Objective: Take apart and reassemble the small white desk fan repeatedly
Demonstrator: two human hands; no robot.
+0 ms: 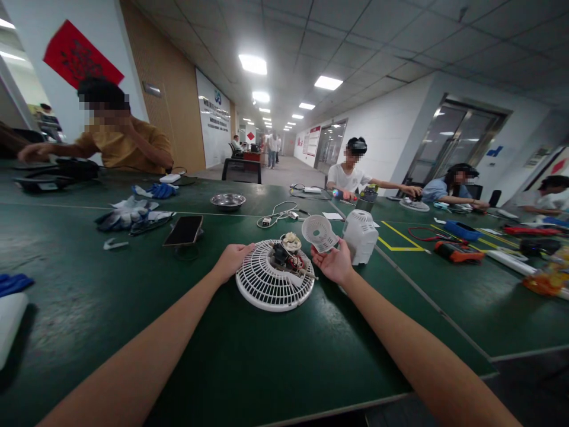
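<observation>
A round white fan grille (262, 287) lies on the green table, with a motor and wiring (288, 254) on top of it. My left hand (232, 261) is closed on the grille's left rim, thumb on top. Just right of the grille, my right hand (334, 262) holds a small white perforated cover (318, 231) between thumb and fingers, tilted up above the table. Behind that hand stands a white plastic housing (360, 236), upright.
Beyond the grille are a white cable (280, 214) and a metal bowl (228, 201). A phone (184, 230) and gloves (131, 214) lie left; an orange meter (457, 251) lies right. People sit across the table (231, 367).
</observation>
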